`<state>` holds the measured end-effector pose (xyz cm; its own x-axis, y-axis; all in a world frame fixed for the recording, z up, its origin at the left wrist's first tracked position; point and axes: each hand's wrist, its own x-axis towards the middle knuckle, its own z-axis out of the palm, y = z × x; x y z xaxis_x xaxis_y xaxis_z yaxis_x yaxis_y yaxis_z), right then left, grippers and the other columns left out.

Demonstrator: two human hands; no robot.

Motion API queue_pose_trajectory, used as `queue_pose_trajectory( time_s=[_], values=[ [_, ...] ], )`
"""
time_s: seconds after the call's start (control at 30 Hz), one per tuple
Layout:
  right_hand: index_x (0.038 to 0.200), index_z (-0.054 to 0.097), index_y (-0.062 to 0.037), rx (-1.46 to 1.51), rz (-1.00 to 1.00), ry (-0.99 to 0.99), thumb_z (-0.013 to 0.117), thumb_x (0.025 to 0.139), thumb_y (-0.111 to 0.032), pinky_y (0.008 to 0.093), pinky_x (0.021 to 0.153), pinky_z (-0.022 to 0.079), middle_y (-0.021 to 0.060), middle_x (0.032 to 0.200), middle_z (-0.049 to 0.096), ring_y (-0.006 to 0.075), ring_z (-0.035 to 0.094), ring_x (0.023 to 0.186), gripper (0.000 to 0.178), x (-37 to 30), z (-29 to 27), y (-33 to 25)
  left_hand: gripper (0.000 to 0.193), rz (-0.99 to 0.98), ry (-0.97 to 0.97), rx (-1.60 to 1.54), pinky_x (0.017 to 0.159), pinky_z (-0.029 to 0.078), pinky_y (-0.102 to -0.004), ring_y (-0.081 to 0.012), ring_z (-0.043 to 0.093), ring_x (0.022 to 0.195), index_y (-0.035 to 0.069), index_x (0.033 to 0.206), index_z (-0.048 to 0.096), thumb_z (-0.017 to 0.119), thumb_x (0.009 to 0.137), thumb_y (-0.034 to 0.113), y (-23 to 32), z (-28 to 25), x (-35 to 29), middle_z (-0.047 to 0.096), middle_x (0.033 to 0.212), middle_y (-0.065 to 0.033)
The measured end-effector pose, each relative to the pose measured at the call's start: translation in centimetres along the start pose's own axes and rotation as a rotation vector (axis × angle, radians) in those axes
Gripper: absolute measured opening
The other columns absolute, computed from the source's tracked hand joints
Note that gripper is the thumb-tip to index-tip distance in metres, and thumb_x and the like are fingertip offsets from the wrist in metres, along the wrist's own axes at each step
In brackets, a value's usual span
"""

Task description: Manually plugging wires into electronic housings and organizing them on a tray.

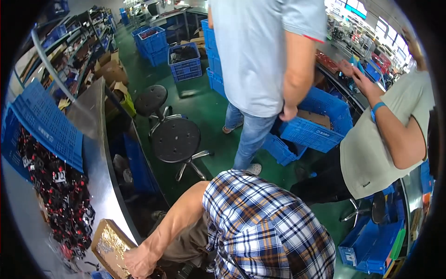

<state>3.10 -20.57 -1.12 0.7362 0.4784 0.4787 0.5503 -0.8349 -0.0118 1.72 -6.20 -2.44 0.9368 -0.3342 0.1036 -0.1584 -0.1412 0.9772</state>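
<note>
The right hand (141, 262), at the end of a bare forearm and a plaid sleeve (265, 218), is down at the near side of a shallow brown tray (96, 238), the fingers curled downward; I can't tell whether they pinch anything, as their tips are hidden. The left hand is out of sight, so its state I can't tell either. Small gold-coloured bits (111, 239) lie in the tray, just left of the right hand. The tray sits by the edge of the shiny tabletop (100, 172), and beyond it, farther left, spreads a heap of black and red parts (60, 200) below a tilted blue crate (46, 125). Across the green floor (200, 111) are two round black stools (176, 139), and two other people stand nearby.
</note>
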Motion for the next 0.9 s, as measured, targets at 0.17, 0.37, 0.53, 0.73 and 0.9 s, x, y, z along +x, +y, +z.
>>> queue_pose_trajectory(
  time_s=[0.17,0.37,0.53,0.73,0.9],
  values=[
    [0.097,0.078,-0.0132,0.124,0.066,-0.026,0.057,0.094,-0.036,0.0449,0.064,0.051,0.0093,0.08,0.071,0.0297,0.071,0.079,0.032,-2.4,-5.9,-0.9,0.046,-0.008,0.039,0.096,0.109,0.044,-0.0418,-0.0343,0.054,0.126,0.002,0.147,0.047,0.049,0.106,0.023,2.2,-0.2,-2.0,0.049,0.144,-0.0246],
    [0.106,0.072,-0.0125,0.255,0.043,0.063,0.06,0.092,-0.04,0.0458,0.066,0.053,0.0096,0.091,0.072,0.031,0.069,0.08,0.033,-3.7,-7.5,-1.9,0.043,-0.022,0.079,0.234,0.111,0.043,-0.0413,-0.0349,0.053,0.128,0.003,0.148,0.046,0.045,0.108,0.018,3.6,-1.3,-3.2,0.048,0.146,-0.025],
    [0.113,0.062,0.007,0.368,0.18,-0.061,0.053,0.1,-0.05,0.0533,0.077,0.054,0.0263,0.097,0.071,0.0425,0.07,0.094,0.059,-4.7,-7.9,-1.5,0.035,0.181,0.028,0.489,0.111,0.043,-0.0439,-0.0381,0.054,0.129,-0.004,0.134,0.058,0.048,0.103,0.012,4.4,-0.3,-4.0,0.051,0.143,-0.0263],
    [0.108,0.07,-0.0109,0.298,0.061,-0.042,0.056,0.095,-0.031,0.0511,0.062,0.054,0.0148,0.097,0.069,0.0364,0.071,0.086,0.027,-6.5,-6.6,-1.3,0.045,0.191,-0.021,0.369,0.105,0.045,-0.0436,-0.0343,0.055,0.124,-0.004,0.138,0.052,0.053,0.103,0.024,3.3,-0.4,-3.3,0.054,0.139,-0.0245],
    [0.099,0.073,-0.012,0.491,0.038,0.178,0.055,0.096,-0.035,0.0488,0.067,0.056,0.0132,0.094,0.072,0.0346,0.071,0.086,0.029,-3.7,-4.6,-3.0,0.047,0.04,0.066,0.097,0.101,0.046,-0.0377,-0.0268,0.056,0.12,-0.001,0.139,0.054,0.052,0.105,0.031,1.3,-3.2,-2.8,0.057,0.134,-0.018]
  ],
)
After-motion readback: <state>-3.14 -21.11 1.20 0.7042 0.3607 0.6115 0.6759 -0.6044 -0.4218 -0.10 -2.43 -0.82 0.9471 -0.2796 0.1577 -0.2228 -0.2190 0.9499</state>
